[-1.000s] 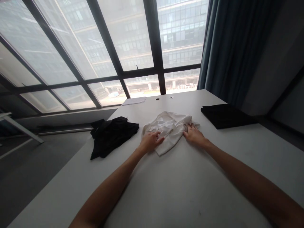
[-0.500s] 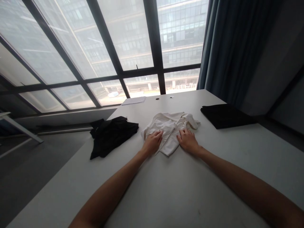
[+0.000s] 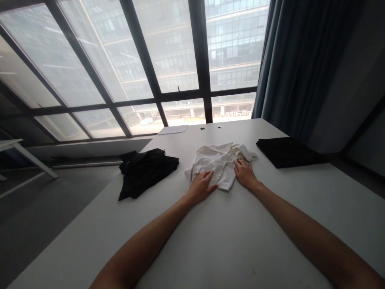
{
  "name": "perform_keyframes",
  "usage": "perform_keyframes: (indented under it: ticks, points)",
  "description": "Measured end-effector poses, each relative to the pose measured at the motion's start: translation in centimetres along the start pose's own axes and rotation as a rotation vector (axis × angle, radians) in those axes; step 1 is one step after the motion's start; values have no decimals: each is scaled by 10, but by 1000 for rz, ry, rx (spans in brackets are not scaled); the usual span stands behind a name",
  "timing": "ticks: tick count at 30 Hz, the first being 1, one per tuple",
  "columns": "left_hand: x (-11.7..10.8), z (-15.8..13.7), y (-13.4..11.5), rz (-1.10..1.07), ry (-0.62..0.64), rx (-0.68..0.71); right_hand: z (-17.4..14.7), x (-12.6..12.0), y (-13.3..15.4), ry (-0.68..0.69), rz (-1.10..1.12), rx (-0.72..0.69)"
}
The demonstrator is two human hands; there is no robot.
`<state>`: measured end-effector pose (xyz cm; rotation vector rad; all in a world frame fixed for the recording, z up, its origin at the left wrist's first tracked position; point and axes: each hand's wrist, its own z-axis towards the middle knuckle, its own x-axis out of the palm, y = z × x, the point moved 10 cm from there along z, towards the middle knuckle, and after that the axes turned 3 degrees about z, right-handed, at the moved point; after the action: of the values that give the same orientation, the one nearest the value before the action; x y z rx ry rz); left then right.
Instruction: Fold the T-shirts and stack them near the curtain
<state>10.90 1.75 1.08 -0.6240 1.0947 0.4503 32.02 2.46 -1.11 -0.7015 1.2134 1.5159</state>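
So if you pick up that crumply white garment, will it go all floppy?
Probably very floppy: the white garment lies in soft, loose folds. Its edges look thin, so it's likely light. Pushed, it may bunch up rather than slide flat, since it's rumpled near the right hand.

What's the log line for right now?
left hand: on white garment; right hand: on white garment; at left: crumpled black garment; at right: folded black cloth

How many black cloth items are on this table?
2: a crumpled black cloth left of the white cloth, and a flat black cloth right of it. Others could be hidden in the folds.
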Motion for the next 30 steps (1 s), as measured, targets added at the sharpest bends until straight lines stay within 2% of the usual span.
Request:
perform_keyframes:
  ticks: [4,9,11,15,18,22,26,28,30]
  points:
    - [-8,2,4,-110,-76,-5,-6,-19,9,-149,116,-87]
    - [-38,-6,18,-354,-304,-78,-10,-26,20,-191,243,-171]
    - [-39,-8,21,-452,-301,-78,-11,-26,23,-189,261,-198]
    - [-30,-8,21,-504,-172,-38,-13,-28,31,-160,259,-256]
    - [-36,-7,28,-527,-189,-50,-18,-40,36,-196,248,-272]
    - [-59,-9,46,-545,-295,-124,-30,-68,52,-227,247,-310]
    - [-93,-20,65,-597,-383,-168,-56,-102,89,-204,322,-447]
    - [-107,-29,73,-644,-382,-178,-75,-116,111,-201,326,-526]
    - [-115,-40,79,-668,-330,-168,-94,-121,131,-151,340,-610]
